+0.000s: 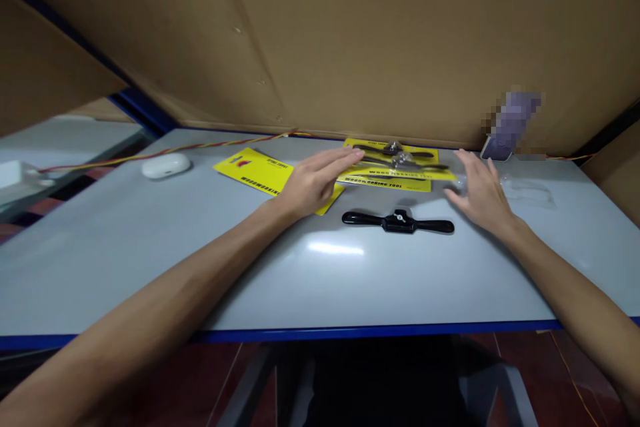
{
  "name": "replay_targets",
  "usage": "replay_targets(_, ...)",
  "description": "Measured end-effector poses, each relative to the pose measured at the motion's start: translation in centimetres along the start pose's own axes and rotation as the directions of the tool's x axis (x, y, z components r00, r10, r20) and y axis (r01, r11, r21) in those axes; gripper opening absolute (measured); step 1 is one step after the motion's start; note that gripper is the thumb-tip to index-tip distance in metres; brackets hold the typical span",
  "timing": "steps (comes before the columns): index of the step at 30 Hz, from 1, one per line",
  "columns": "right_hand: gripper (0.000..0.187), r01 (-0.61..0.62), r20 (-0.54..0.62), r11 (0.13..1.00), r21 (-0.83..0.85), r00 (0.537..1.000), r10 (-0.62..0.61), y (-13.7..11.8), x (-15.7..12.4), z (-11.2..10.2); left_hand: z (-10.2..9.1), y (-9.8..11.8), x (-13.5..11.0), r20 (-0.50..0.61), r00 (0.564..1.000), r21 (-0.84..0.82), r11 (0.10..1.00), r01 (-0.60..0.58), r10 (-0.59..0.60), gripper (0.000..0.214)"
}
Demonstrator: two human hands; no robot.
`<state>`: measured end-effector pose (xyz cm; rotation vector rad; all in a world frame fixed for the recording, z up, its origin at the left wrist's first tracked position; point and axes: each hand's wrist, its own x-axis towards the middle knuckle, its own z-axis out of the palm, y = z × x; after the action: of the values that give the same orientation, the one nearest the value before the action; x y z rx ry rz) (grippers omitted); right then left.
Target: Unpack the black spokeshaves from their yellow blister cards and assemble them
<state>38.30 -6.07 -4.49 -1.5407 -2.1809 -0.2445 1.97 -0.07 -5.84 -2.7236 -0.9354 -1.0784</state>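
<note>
My left hand (320, 180) has its fingers together at the left end of a carded spokeshave (400, 163), a yellow card with a dark tool under clear plastic, slightly blurred. My left thumb is hidden. Off the card's right end, my right hand (480, 192) is open with fingers spread, holding nothing. Beneath and behind the held card lie more yellow spokeshave cards (385, 184). A bare black spokeshave (399, 221) lies on the table in front of them. Partly behind my left hand is a yellow card (260, 172) without a visible tool.
Clear plastic pieces (530, 192) lie right of my right hand. A phone (507, 130), partly pixelated, leans on the back board. A white earbud case (165, 165) and a red-yellow cable (215, 144) lie on the left. The grey table (300, 287) has a blue front edge.
</note>
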Motion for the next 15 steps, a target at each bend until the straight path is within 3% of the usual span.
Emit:
replay_targets(4,0.074,0.183,0.073,0.983,0.033,0.98,-0.185,0.3,-0.2,0.4,0.1,2.0,0.4,-0.012,0.989,-0.048,0.988,-0.146,0.145,0.045)
replay_targets(8,0.061,0.262,0.086,0.962,0.072,0.96,-0.267,0.4,-0.4,0.0,0.1,2.5,0.5,0.017,0.999,-0.04,0.998,-0.051,0.052,0.037)
replay_targets(15,0.042,0.27,0.199,0.962,0.036,0.941,-0.272,-1.5,-1.0,-0.3,-0.8,0.3,0.3,-0.029,0.998,0.03,0.998,0.052,-0.051,0.043)
